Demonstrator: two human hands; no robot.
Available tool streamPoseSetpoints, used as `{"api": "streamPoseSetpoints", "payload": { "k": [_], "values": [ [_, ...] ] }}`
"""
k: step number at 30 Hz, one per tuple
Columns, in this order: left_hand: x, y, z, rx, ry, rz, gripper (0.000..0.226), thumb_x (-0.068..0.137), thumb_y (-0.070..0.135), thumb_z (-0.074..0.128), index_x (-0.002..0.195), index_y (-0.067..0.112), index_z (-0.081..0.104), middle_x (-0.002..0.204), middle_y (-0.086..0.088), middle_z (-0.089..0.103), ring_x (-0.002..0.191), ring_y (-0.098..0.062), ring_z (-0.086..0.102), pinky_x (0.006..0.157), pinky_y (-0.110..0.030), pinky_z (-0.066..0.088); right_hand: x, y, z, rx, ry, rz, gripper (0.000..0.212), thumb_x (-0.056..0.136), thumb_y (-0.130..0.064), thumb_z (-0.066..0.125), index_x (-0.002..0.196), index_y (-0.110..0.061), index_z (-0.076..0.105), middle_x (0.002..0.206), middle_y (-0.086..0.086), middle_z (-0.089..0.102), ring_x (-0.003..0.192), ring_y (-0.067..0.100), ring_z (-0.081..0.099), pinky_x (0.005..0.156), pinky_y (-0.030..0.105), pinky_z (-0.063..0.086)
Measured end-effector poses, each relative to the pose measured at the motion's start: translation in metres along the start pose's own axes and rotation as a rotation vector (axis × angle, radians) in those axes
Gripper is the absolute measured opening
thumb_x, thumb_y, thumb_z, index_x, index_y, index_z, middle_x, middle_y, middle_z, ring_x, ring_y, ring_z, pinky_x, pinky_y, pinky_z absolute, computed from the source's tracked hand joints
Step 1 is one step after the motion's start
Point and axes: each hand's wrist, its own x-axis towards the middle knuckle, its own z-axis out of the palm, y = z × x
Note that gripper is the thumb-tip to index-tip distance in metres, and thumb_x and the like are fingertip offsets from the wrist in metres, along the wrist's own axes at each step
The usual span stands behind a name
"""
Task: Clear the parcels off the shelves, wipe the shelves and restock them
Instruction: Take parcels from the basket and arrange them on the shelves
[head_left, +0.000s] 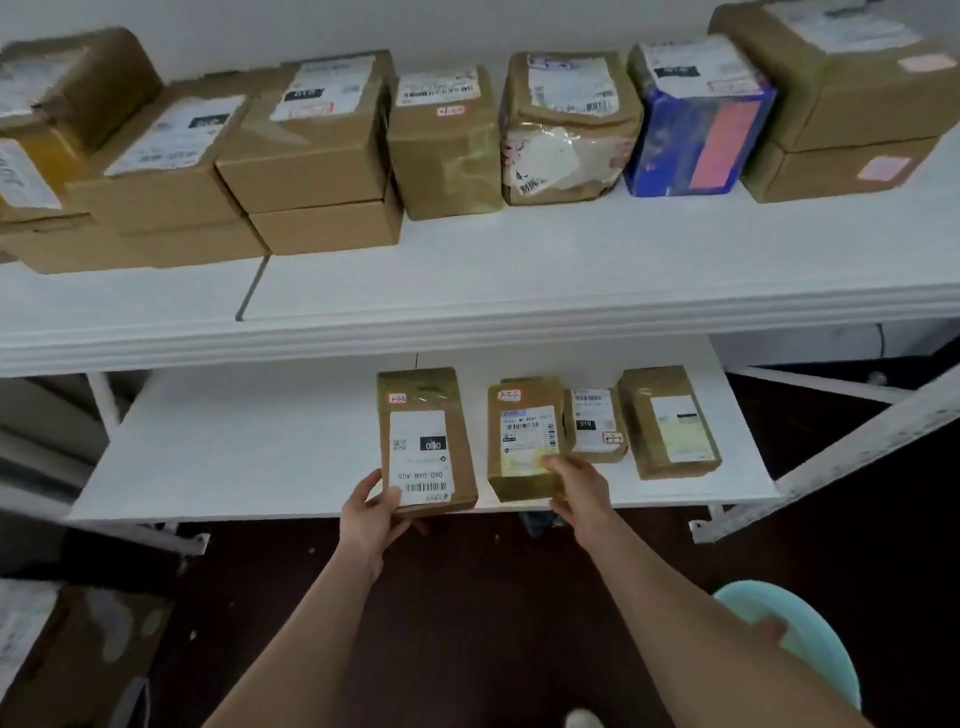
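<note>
At the front edge of the lower shelf (234, 467), the left hand (371, 514) clamps thumb and fingers round one parcel (423, 441); the right hand (579, 486) clamps its fingers on the second parcel (522, 441).

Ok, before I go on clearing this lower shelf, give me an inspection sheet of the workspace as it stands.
Surface: white lower shelf, parcels on its right half; white upper shelf above it.
Job's things: four brown parcels on the lower shelf: left parcel, second parcel, small third parcel, fourth parcel. A row of parcels, some stacked, on the upper shelf, among them a blue parcel.
Clutter: cardboard box on the floor, lower left; teal stool, lower right.
Grips: left hand holds the left parcel's near end; right hand holds the second parcel's near corner.
Cables: thin dark line under the upper shelf at right, perhaps a cord.
Surroundings: white wall behind, dark floor.
</note>
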Motion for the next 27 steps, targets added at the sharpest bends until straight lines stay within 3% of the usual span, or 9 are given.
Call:
{"api": "streamPoseSetpoints", "payload": {
  "k": [3,7,12,16,18,21,23,27],
  "values": [
    [0.025,-0.007,-0.002,-0.039,0.128,0.03,0.044,0.095,0.004,0.053,0.137,0.017,0.047,0.123,-0.014,0.061,0.103,-0.026,0.061,0.089,-0.04,0.052,0.039,0.009,0.028,-0.058,-0.049,-0.002,0.021,0.086,-0.027,0.069,0.103,-0.021,0.059,0.101,-0.002,0.064,0.096,0.014,0.058,0.097,0.037,0.051],
    [0.065,-0.01,-0.013,-0.098,0.238,0.074,0.044,0.096,0.005,0.053,0.138,0.018,0.046,0.124,-0.014,0.061,0.104,-0.026,0.061,0.088,-0.039,0.051,0.086,0.029,0.075,-0.082,-0.09,-0.02,0.026,0.087,-0.032,0.068,0.109,-0.018,0.062,0.097,-0.004,0.066,0.092,0.015,0.062,0.089,0.034,0.053],
    [0.11,-0.02,-0.02,-0.124,0.193,0.109,0.044,0.096,0.005,0.051,0.139,0.016,0.044,0.121,-0.014,0.063,0.106,-0.026,0.062,0.09,-0.04,0.051,0.14,0.062,0.114,-0.131,-0.085,-0.003,0.036,0.09,-0.031,0.066,0.12,-0.012,0.062,0.105,0.001,0.065,0.095,0.019,0.061,0.086,0.034,0.053],
    [0.135,-0.029,-0.008,-0.114,0.116,0.106,0.042,0.097,0.005,0.051,0.137,0.015,0.046,0.117,-0.014,0.065,0.105,-0.026,0.063,0.089,-0.039,0.053,0.169,0.072,0.13,-0.104,-0.1,0.058,0.043,0.095,-0.032,0.06,0.131,-0.011,0.055,0.125,0.005,0.06,0.111,0.024,0.058,0.099,0.039,0.05],
    [0.143,-0.032,0.004,-0.093,0.075,0.096,0.04,0.097,0.006,0.051,0.136,0.015,0.048,0.115,-0.013,0.066,0.103,-0.025,0.064,0.089,-0.039,0.053,0.171,0.067,0.13,-0.107,-0.094,0.08,0.037,0.099,-0.03,0.052,0.13,-0.009,0.054,0.121,0.006,0.057,0.112,0.024,0.055,0.101,0.039,0.049],
    [0.145,-0.032,0.032,-0.074,0.02,0.078,0.04,0.097,0.007,0.051,0.136,0.015,0.048,0.116,-0.013,0.066,0.104,-0.026,0.064,0.089,-0.039,0.054,0.165,0.055,0.113,-0.225,0.071,-0.075,0.039,0.102,-0.036,0.039,0.113,-0.005,0.06,0.096,0.006,0.06,0.098,0.025,0.057,0.087,0.038,0.049],
    [0.142,-0.032,0.056,-0.051,-0.028,0.069,0.041,0.097,0.007,0.052,0.137,0.015,0.047,0.117,-0.014,0.065,0.103,-0.026,0.064,0.088,-0.038,0.054,0.156,0.044,0.094,-0.313,0.115,-0.232,0.042,0.101,-0.046,0.037,0.103,-0.012,0.062,0.098,0.004,0.061,0.101,0.026,0.059,0.083,0.036,0.044],
    [0.134,-0.04,0.11,0.033,-0.116,0.067,0.045,0.096,0.007,0.053,0.139,0.017,0.044,0.11,-0.008,0.065,0.099,-0.023,0.064,0.078,-0.032,0.055,0.145,0.025,0.054,-0.619,0.063,-0.38,0.037,0.097,-0.044,0.051,0.121,-0.017,0.061,0.105,-0.005,0.061,0.097,0.014,0.055,0.08,0.028,0.043]
  ]
}}
